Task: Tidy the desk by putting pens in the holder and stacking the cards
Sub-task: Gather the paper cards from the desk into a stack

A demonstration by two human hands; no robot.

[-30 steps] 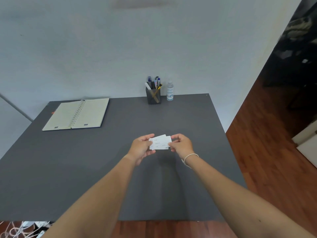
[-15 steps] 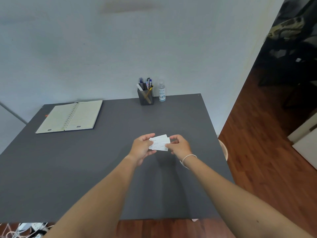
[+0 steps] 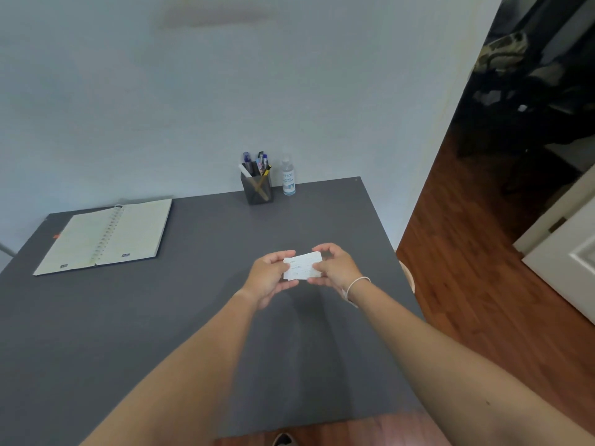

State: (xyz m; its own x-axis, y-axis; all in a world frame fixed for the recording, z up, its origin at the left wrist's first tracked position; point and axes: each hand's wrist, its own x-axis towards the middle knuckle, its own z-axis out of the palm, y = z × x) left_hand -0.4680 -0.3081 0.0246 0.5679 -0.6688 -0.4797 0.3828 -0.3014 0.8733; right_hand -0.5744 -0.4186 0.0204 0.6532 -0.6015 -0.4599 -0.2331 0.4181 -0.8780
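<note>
— We see the desk [image 3: 193, 317] as a matt dark grey top, smooth, with only a dull sheen. What of the cards [image 3: 302, 266]?

— We take them for thin white paper or card, matt, faintly printed. The notebook [image 3: 106, 235] shows matt cream paper pages on a wire spiral binding.

— The holder [image 3: 257, 189] looks to us like dark see-through mesh or tinted plastic; we cannot tell which. The pens [image 3: 257, 162] seem glossy plastic.

— And the bottle [image 3: 288, 178] is clear, shiny plastic with a paper-like label. The floor [image 3: 483, 284] is reddish wood, polished and slightly glossy. We read the wall [image 3: 193, 91] as flat matt paint.
</note>
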